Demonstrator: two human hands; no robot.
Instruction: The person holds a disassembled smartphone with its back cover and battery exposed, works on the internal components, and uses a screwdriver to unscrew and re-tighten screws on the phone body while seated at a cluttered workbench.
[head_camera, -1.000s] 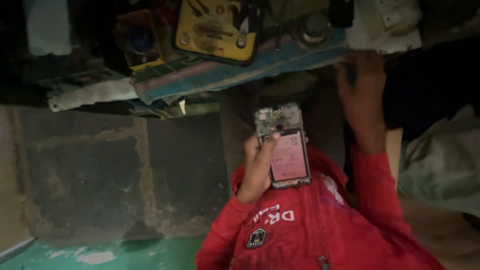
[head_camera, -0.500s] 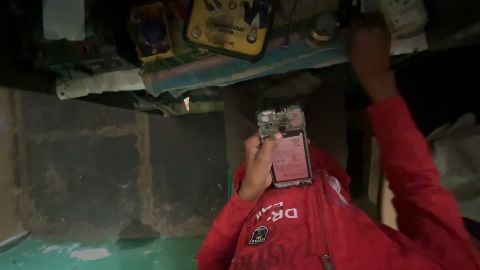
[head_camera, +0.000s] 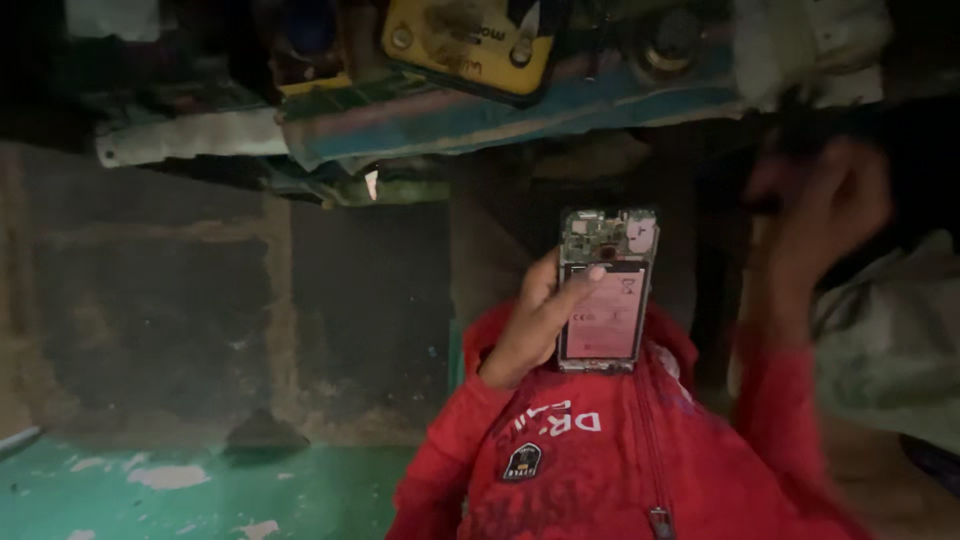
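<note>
1. While my left hand (head_camera: 535, 325) grips the opened phone (head_camera: 603, 290) by its left edge, thumb laid across the battery, I hold it upright just in front of my red jacket (head_camera: 600, 450), back side facing me.
2. As far as I can judge, the back cover is already off: the green circuit board sits bare at the top and the pale pink battery is still seated below it. Nothing else looks removed, so whatever is to be done inside the phone seems still ahead.
3. My right hand (head_camera: 820, 215) is up at the right, blurred with motion, just under the cluttered bench edge (head_camera: 520, 100). I cannot tell whether its fingers are closed on anything or loose.
4. Compared with half a second ago, that right hand has come down from the bench top, where it was reaching among the things there, to a spot beside the phone but well apart from it.
5. The phone and my left hand have hardly shifted since then.
</note>
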